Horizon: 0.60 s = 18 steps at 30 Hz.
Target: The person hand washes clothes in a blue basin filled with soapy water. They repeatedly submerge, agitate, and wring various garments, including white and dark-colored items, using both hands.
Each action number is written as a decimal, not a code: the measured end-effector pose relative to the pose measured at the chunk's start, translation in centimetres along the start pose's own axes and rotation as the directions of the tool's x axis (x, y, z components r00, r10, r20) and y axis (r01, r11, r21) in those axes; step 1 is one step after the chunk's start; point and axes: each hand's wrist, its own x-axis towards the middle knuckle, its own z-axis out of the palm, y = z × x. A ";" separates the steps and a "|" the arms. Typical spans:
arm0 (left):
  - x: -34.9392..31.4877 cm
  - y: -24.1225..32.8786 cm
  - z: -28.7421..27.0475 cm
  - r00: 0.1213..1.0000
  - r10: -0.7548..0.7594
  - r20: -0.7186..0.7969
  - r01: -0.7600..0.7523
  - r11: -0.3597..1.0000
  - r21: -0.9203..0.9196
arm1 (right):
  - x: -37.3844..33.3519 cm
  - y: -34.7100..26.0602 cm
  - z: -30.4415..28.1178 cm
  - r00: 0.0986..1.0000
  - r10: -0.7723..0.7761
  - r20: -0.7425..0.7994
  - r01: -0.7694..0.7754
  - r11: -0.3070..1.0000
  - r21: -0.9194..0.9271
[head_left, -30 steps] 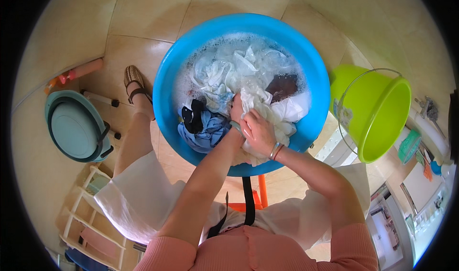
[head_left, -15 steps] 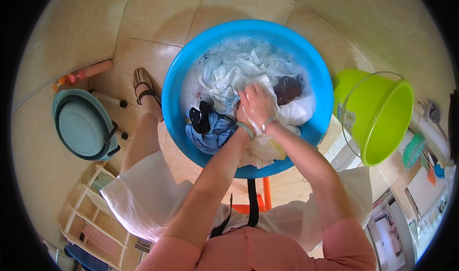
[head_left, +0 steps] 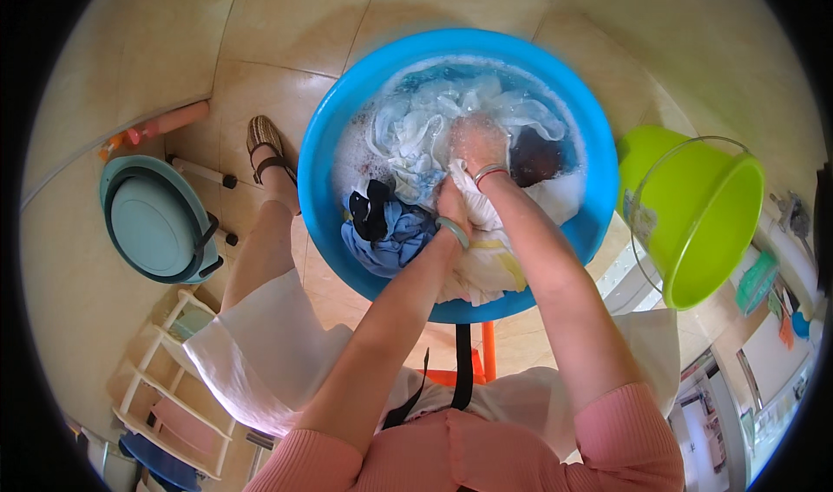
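A large blue basin [head_left: 314, 149] holds sudsy water and wet laundry. My left hand [head_left: 453, 206] is closed round a white garment [head_left: 486, 206] in the middle. Just beyond it, my right hand [head_left: 479, 143] is half sunk in suds, curled on the far part of the same garment; its fingertips are hidden by water. Sheer white cloth [head_left: 412, 136] floats at the far left of my hands. Blue cloth [head_left: 395, 240] and a black piece [head_left: 370, 210] lie left of my left hand. A dark brown item [head_left: 534, 156] sits under water to the right.
A lime-green bucket [head_left: 703, 223] with a wire handle leans right of the basin. At the left are a grey-green folding basin [head_left: 156, 219], a pink bottle [head_left: 178, 119] and a white rack [head_left: 173, 379]. An orange stool leg [head_left: 488, 353] shows below the basin.
My right hand has pushed forward and down into the water, away from my left hand. My left hand has shifted slightly right and nearer me, still on the white garment.
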 end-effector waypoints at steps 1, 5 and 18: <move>0.6 -0.3 -0.3 0.999 0.026 0.040 -0.027 1.000 0.007 | -0.8 0.0 0.2 0.997 -0.007 -0.077 0.008 1.000 0.016; 6.1 -4.0 -5.5 0.666 0.547 0.507 -0.716 0.660 0.228 | -8.3 -3.1 -0.9 0.967 -0.119 -0.227 0.170 0.959 0.225; 0.0 -0.2 0.0 0.997 0.071 -0.032 -0.070 0.997 0.007 | 0.4 1.5 1.8 0.999 0.041 -0.027 -0.038 0.993 0.110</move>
